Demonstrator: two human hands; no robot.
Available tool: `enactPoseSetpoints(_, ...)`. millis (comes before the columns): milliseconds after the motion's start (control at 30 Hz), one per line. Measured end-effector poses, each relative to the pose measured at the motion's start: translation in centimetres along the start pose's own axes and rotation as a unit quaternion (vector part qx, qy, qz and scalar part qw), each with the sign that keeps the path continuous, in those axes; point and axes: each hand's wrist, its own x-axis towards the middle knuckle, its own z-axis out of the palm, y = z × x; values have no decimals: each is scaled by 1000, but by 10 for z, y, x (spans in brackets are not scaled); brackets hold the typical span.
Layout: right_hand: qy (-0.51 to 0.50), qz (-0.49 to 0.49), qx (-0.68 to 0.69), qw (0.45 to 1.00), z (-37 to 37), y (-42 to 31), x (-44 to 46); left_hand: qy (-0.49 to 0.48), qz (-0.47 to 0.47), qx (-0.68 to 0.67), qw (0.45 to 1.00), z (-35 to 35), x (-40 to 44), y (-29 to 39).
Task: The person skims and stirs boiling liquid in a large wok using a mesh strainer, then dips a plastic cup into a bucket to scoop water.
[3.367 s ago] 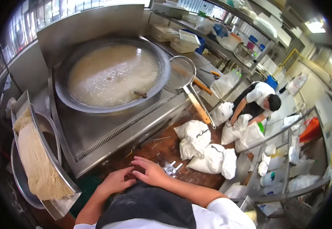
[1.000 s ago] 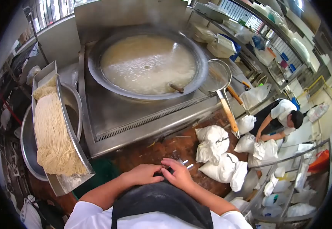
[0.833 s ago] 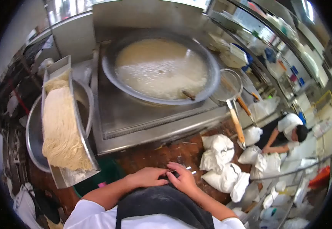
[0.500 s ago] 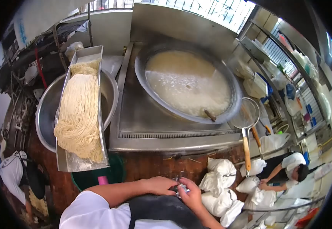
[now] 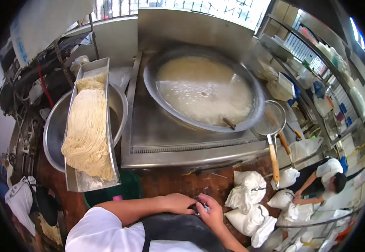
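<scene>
My left hand (image 5: 180, 204) and my right hand (image 5: 210, 212) meet in front of the dark apron (image 5: 170, 231). Both have curled fingers, with something small and dark between them that is too hidden to name. Beyond them is a metal stove top (image 5: 161, 136) with a wide pan (image 5: 258, 113) of cloudy, steaming liquid. A long metal tray (image 5: 112, 159) of pale noodles (image 5: 88, 130) lies across a large steel bowl (image 5: 50, 138) at the left.
A wooden-handled strainer (image 5: 273, 161) leans at the pan's right. White sacks (image 5: 245, 189) stand on the brown floor (image 5: 161, 180). One person (image 5: 331, 174) handles sacks at the right; another (image 5: 21, 197) bends at the lower left. A green bin (image 5: 128, 189) sits below the tray.
Since the earliest frame the view has swung left, bringing the person at the lower left into sight. My hands have stayed together near the apron. The person at the right still handles the sacks.
</scene>
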Motion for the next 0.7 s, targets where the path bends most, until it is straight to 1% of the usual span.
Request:
enactPoseSetpoints(100,3,-1,-2,1000,-3,2,-4,-16,-1,16,1000,0,8,3)
enactPoseSetpoints(167,6,12,-16,1000,-5,5,-6,-26,12,33,999,-2,12,6)
enactPoseSetpoints(267,25,2,-44,999,-9,3,-8,-39,31,34,998,-5,18,8)
enactPoseSetpoints(367,27,16,-45,999,-10,5,-12,-52,-2,46,998,-8,21,15)
enactPoseSetpoints(500,31,29,-32,999,-14,4,-11,-47,-9,51,998,-9,25,12)
enactPoseSetpoints(633,59,-6,-50,997,-15,12,-11,-47,3,41,998,-13,32,21)
enactPoseSetpoints(700,59,-6,-51,997,-19,10,-11,-53,-16,56,997,-17,33,28)
